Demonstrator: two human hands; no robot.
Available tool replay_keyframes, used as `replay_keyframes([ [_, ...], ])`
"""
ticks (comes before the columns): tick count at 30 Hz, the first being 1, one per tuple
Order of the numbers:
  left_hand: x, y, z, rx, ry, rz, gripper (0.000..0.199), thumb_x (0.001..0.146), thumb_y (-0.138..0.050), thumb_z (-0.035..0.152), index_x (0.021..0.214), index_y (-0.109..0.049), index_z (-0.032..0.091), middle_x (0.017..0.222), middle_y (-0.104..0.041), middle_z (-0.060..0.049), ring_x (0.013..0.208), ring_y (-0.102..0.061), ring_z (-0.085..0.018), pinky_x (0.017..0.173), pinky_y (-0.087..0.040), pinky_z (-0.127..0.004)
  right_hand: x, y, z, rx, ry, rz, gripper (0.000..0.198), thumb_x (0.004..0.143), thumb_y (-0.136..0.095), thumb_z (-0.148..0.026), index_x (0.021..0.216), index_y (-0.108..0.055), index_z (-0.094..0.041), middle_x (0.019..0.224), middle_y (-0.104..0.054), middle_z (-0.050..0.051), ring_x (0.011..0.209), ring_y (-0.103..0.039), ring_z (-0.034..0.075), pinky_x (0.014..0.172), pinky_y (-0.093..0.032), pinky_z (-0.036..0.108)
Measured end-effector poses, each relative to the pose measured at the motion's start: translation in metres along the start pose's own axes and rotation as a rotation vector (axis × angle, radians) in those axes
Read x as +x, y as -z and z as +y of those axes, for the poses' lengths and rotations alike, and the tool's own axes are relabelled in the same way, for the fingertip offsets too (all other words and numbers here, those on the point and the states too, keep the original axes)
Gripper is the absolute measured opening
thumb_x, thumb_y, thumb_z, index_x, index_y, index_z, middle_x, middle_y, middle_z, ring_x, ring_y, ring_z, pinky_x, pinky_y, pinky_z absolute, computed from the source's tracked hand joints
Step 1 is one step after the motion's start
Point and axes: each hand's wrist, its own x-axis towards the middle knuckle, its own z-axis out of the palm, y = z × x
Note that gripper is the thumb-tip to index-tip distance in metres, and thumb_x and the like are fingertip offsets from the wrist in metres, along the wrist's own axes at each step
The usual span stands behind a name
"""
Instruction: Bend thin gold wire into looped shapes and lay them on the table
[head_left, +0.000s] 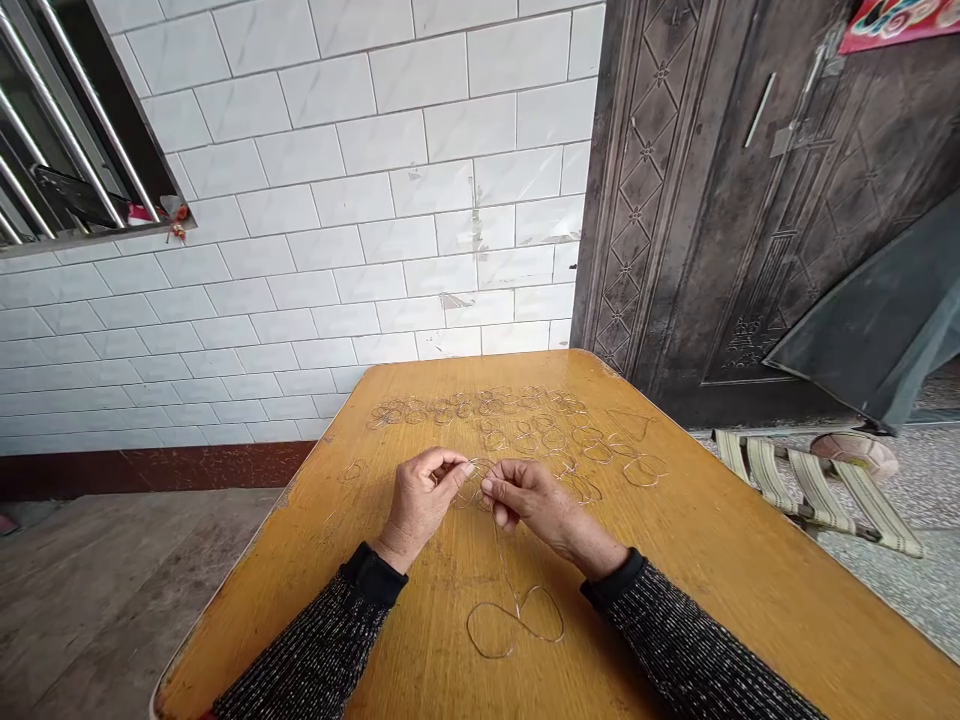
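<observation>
My left hand (pixel 426 492) pinches a thin wire (pixel 477 464) between thumb and forefinger, and my right hand (pixel 535 500) pinches just beside it, thumb against finger, so the wire sits between my fingertips over the middle of the wooden table (pixel 675 580). By my judgement a good deal is already shaped: a tangled row of wire loops (pixel 465 403) lies across the far end, with a looser group of looped pieces (pixel 596 445) nearer me, beyond my right hand. What I hold looks unfinished, its bends lost behind my fingers. A double-looped piece (pixel 517 613) lies on the near side, its strand rising towards my right hand; I cannot tell where that strand ends. Counting, I have two hands, both pinching, one double-looped piece close to me and one small faint loop (pixel 351 470) alone on the left. The far row and the looser group overlap too much to count. Off to the right, a low stool (pixel 825 492) shows four striped straps.
</observation>
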Motion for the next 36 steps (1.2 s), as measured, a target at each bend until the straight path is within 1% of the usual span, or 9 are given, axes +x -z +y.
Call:
replay_keyframes([
  [5, -0.002, 0.006, -0.006, 0.279, -0.181, -0.062, 0.020, 0.082, -0.049, 0.034, 0.083, -0.065, 0.022, 0.083, -0.068, -0.008, 0.073, -0.058, -0.017, 0.070, -0.039, -0.027, -0.002, -0.002, -0.003, -0.018, -0.002, -0.027, 0.031, 0.071, -0.057, -0.045, 0.059, -0.049, -0.017, 0.041, -0.049, -0.005, 0.036, -0.042, 0.006, 0.039, -0.033, 0.019],
  [8, -0.003, 0.007, -0.009, 0.314, -0.149, -0.062, 0.023, 0.082, -0.048, 0.038, 0.080, -0.065, 0.023, 0.078, -0.068, -0.008, 0.067, -0.056, -0.017, 0.067, -0.036, -0.027, -0.003, -0.004, -0.002, -0.005, 0.000, -0.024, 0.031, 0.071, -0.057, -0.045, 0.059, -0.049, -0.017, 0.041, -0.049, -0.005, 0.035, -0.042, 0.006, 0.039, -0.034, 0.019],
  [15, -0.004, 0.001, -0.004, 0.264, -0.090, 0.054, 0.024, 0.078, -0.052, 0.038, 0.062, -0.059, 0.022, 0.054, -0.056, -0.003, 0.051, -0.046, -0.014, 0.056, -0.028, -0.024, -0.003, -0.008, 0.000, 0.018, 0.035, 0.006, 0.030, 0.069, -0.057, -0.044, 0.058, -0.050, -0.017, 0.040, -0.049, -0.005, 0.035, -0.043, 0.006, 0.040, -0.035, 0.020],
  [21, -0.005, -0.002, 0.001, 0.304, -0.074, 0.075, 0.026, 0.079, -0.049, 0.035, 0.059, -0.054, 0.020, 0.048, -0.049, 0.001, 0.046, -0.039, -0.011, 0.052, -0.025, -0.022, -0.002, -0.008, -0.002, 0.052, 0.030, 0.015, 0.031, 0.067, -0.059, -0.044, 0.056, -0.049, -0.018, 0.039, -0.049, -0.005, 0.034, -0.042, 0.006, 0.039, -0.035, 0.020],
  [24, -0.003, -0.002, 0.002, 0.222, -0.036, 0.026, 0.026, 0.080, -0.047, 0.038, 0.064, -0.055, 0.019, 0.048, -0.045, 0.003, 0.045, -0.039, -0.010, 0.050, -0.027, -0.022, -0.001, -0.007, -0.003, 0.080, 0.032, 0.031, 0.031, 0.066, -0.058, -0.045, 0.055, -0.049, -0.017, 0.039, -0.049, -0.005, 0.034, -0.042, 0.006, 0.039, -0.035, 0.020],
  [27, 0.000, 0.000, 0.003, 0.021, 0.047, -0.045, 0.031, 0.084, -0.039, 0.041, 0.079, -0.057, 0.017, 0.051, -0.047, 0.003, 0.047, -0.045, -0.011, 0.051, -0.034, -0.022, -0.001, -0.006, -0.003, 0.105, 0.017, 0.055, 0.033, 0.066, -0.059, -0.047, 0.055, -0.050, -0.017, 0.039, -0.049, -0.005, 0.034, -0.042, 0.006, 0.040, -0.036, 0.020],
  [30, 0.002, 0.002, 0.005, -0.147, 0.129, -0.039, 0.037, 0.086, -0.033, 0.045, 0.088, -0.056, 0.015, 0.055, -0.050, 0.001, 0.049, -0.048, -0.011, 0.053, -0.039, -0.023, -0.001, -0.003, -0.003, 0.120, 0.006, 0.075, 0.033, 0.065, -0.060, -0.047, 0.055, -0.051, -0.017, 0.039, -0.049, -0.005, 0.034, -0.042, 0.006, 0.040, -0.036, 0.020],
  [33, 0.002, 0.001, 0.007, -0.251, 0.183, -0.066, 0.037, 0.084, -0.039, 0.047, 0.088, -0.055, 0.014, 0.062, -0.052, 0.000, 0.050, -0.049, -0.010, 0.051, -0.040, -0.022, 0.000, 0.000, -0.003, 0.145, -0.001, 0.087, 0.034, 0.064, -0.062, -0.048, 0.056, -0.052, -0.017, 0.040, -0.050, -0.005, 0.035, -0.043, 0.006, 0.041, -0.036, 0.019],
  [36, 0.000, -0.002, 0.005, -0.332, 0.232, -0.116, 0.037, 0.082, -0.042, 0.048, 0.097, -0.052, 0.015, 0.068, -0.054, 0.000, 0.049, -0.049, -0.009, 0.048, -0.038, -0.021, 0.000, 0.001, -0.002, 0.163, -0.005, 0.098, 0.035, 0.064, -0.063, -0.049, 0.057, -0.052, -0.016, 0.041, -0.051, -0.005, 0.036, -0.044, 0.006, 0.042, -0.037, 0.019],
])
